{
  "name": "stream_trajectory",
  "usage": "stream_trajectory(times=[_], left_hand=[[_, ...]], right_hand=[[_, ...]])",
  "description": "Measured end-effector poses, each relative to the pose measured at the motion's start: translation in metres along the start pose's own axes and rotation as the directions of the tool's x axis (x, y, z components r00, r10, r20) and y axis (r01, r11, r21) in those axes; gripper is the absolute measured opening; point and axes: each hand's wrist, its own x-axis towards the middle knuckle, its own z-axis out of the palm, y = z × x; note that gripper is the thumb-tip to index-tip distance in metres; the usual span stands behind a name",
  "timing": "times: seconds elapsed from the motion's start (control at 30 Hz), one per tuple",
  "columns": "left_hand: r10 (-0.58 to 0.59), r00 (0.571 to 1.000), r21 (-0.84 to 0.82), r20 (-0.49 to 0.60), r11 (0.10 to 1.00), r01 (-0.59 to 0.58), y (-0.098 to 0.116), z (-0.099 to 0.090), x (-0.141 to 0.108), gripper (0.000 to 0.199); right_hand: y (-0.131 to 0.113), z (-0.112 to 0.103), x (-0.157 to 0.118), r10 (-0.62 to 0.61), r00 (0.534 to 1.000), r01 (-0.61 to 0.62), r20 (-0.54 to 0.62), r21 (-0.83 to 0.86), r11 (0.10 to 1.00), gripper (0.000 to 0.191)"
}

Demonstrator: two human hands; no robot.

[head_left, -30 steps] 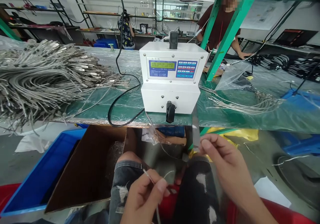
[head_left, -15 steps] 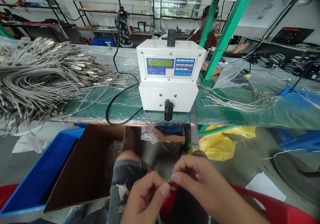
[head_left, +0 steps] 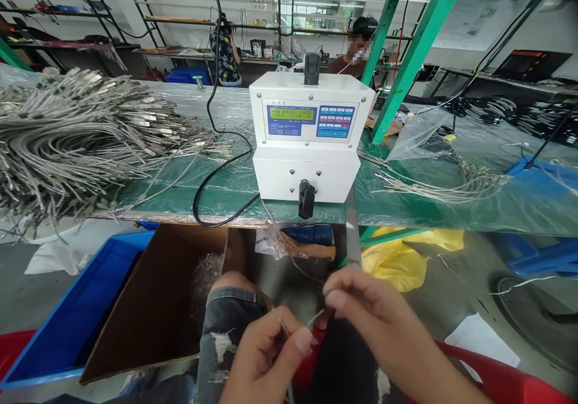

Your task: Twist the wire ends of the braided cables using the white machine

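Observation:
Low over my lap, my left hand [head_left: 273, 353] is closed in a pinch around a thin pale cable [head_left: 316, 317]. A short end of it sticks out from between thumb and forefinger toward the right. My right hand [head_left: 368, 310] is also pinched, its thumb and forefinger at the tip of that end; the exact contact is partly hidden. Beyond both hands, on the bench edge, stands a white machine [head_left: 307, 175] with a lit display, a keypad and a black nozzle-like part [head_left: 306, 199] on its front.
A big heap of grey cables [head_left: 81, 139] covers the bench's left side; a smaller bundle [head_left: 451, 190] lies right of the machine. Below are a cardboard box [head_left: 149, 295], a blue bin [head_left: 58, 326] and a yellow bag [head_left: 397, 262]. Two people are across the room.
My right hand has moved slightly up and right, away from my left, so more of the cable end shows between them. The person at back right has shifted left.

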Motion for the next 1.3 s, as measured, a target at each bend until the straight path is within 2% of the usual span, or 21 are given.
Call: stream_trajectory(times=[0.07, 0.1, 0.23, 0.33, 0.5, 0.73, 0.8, 0.83, 0.87, 0.93, 1.0, 1.07, 1.13, 1.17, 1.23, 1.3], left_hand=[[0.000, 1.000, -0.006, -0.023, 1.000, 0.000, -0.001, -0.001, 0.000, 0.039], [-0.001, 1.000, -0.002, -0.023, 1.000, 0.001, 0.000, -0.002, 0.000, 0.039], [0.012, 1.000, 0.043, 0.007, 0.999, -0.013, 0.002, -0.002, 0.001, 0.043], [0.006, 0.998, 0.061, 0.056, 0.998, -0.009, 0.004, -0.002, 0.001, 0.044], [-0.048, 0.996, 0.027, 0.074, 0.999, 0.047, 0.002, -0.002, 0.000, 0.043], [-0.122, 0.983, -0.128, 0.136, 0.982, 0.140, -0.008, -0.002, 0.002, 0.036], [-0.141, 0.976, -0.139, 0.163, 0.977, 0.164, -0.011, -0.001, 0.002, 0.034], [-0.142, 0.975, -0.140, 0.171, 0.976, 0.167, -0.013, 0.000, 0.002, 0.033], [-0.138, 0.976, -0.144, 0.168, 0.976, 0.163, -0.014, 0.000, 0.002, 0.032], [-0.114, 0.985, -0.171, 0.131, 0.976, 0.135, -0.015, 0.000, 0.004, 0.032], [-0.077, 0.996, -0.220, 0.055, 0.972, 0.087, -0.013, -0.001, 0.007, 0.033], [-0.045, 0.998, -0.257, -0.036, 0.966, 0.034, -0.010, -0.002, 0.011, 0.032], [-0.038, 0.991, -0.277, -0.128, 0.961, 0.001, -0.007, -0.002, 0.014, 0.032], [-0.050, 0.986, -0.288, -0.159, 0.958, 0.002, -0.005, -0.002, 0.015, 0.033], [-0.084, 0.978, -0.317, -0.192, 0.948, 0.019, -0.004, -0.001, 0.016, 0.036], [-0.114, 0.975, -0.343, -0.191, 0.938, 0.043, -0.004, -0.002, 0.017, 0.034]], right_hand=[[0.002, -0.005, 0.000, 0.007, 0.996, -0.005, -0.086, 0.021, 1.000, 0.021], [0.003, -0.006, -0.001, 0.012, 0.996, -0.011, -0.084, 0.007, 1.000, 0.024], [0.002, -0.004, -0.003, 0.073, 0.991, -0.058, 0.114, -0.123, 0.991, 0.022], [-0.004, 0.002, -0.003, 0.106, 0.981, -0.073, 0.160, -0.203, 0.976, 0.020], [-0.010, 0.004, -0.002, 0.052, 0.985, -0.014, 0.165, -0.226, 0.974, 0.014], [-0.003, 0.000, -0.002, -0.034, 0.988, 0.073, 0.154, -0.256, 0.964, 0.016], [-0.006, 0.000, 0.001, -0.089, 0.990, 0.110, 0.108, -0.219, 0.970, 0.016], [-0.007, 0.000, 0.003, -0.118, 0.992, 0.124, 0.045, -0.168, 0.978, 0.015], [-0.008, -0.001, 0.005, -0.143, 0.988, 0.138, -0.051, -0.102, 0.985, 0.014], [-0.006, -0.002, 0.007, -0.157, 0.952, 0.168, -0.264, 0.020, 0.986, 0.017], [0.004, 0.002, 0.004, -0.132, 0.924, 0.166, -0.360, 0.066, 0.984, 0.022], [0.023, 0.013, -0.002, -0.087, 0.959, 0.107, -0.269, 0.062, 0.992, 0.023], [0.044, 0.030, -0.010, -0.037, 0.997, 0.040, -0.062, 0.055, 0.998, 0.026], [0.054, 0.039, -0.014, -0.030, 0.999, 0.029, 0.023, 0.051, 0.998, 0.029], [0.067, 0.054, -0.020, -0.022, 0.994, 0.015, 0.107, 0.069, 0.998, 0.037], [0.071, 0.063, -0.023, 0.036, 0.992, -0.052, 0.123, 0.129, 0.990, 0.048]])
